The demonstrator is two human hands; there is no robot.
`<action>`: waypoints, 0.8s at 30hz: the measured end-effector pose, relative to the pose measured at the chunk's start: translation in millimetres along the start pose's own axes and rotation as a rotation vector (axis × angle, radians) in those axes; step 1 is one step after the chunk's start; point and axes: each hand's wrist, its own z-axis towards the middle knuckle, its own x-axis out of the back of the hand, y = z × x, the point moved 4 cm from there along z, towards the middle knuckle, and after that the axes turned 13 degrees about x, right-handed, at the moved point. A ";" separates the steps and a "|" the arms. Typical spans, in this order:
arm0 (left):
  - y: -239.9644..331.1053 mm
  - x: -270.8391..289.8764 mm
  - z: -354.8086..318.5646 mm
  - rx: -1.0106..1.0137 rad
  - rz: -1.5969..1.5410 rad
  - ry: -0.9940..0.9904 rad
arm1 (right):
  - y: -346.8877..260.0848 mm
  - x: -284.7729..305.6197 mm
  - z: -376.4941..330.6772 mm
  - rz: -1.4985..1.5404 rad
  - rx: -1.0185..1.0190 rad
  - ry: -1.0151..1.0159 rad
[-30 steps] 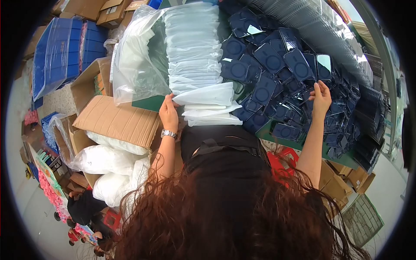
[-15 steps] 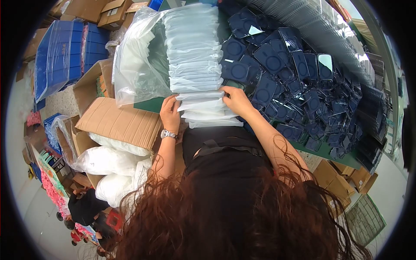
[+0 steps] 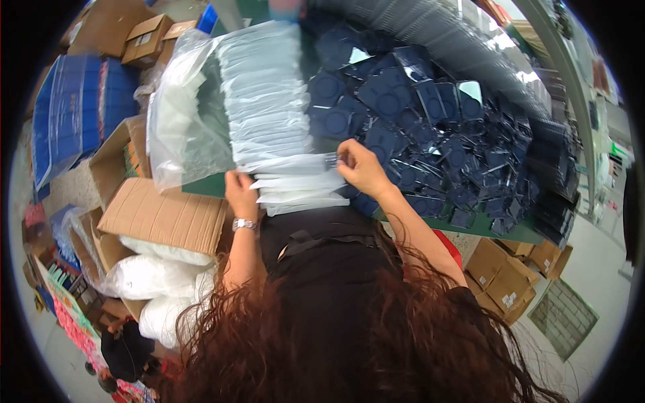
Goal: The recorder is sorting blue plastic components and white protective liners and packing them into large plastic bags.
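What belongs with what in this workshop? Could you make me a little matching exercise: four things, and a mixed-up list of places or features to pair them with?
Column one
1. Left hand
2. Right hand
3. Dark blue cases
4. Blue crates

Column two
A. In a loose heap on the green table
B. Near the picture's left rim
C. Has a silver watch at its wrist
D. At the right-hand edge of the row of white sleeves, with no watch at its wrist

Right pairs: 1-C, 2-D, 3-A, 4-B
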 end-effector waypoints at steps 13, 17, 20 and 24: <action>3.7 -0.8 6.4 0.246 -0.225 -0.147 | 72.6 225.6 -52.2 -0.070 -0.280 1.068; 12.6 -10.7 1.8 0.224 -0.356 -0.145 | 9.4 128.0 -10.1 -0.394 -0.026 0.812; 12.8 -0.5 8.5 0.070 -0.113 -0.076 | -0.8 23.1 21.3 -0.191 0.018 0.183; 28.8 6.2 9.0 -0.053 0.023 -0.007 | 17.2 -47.2 29.6 -0.238 0.024 -0.124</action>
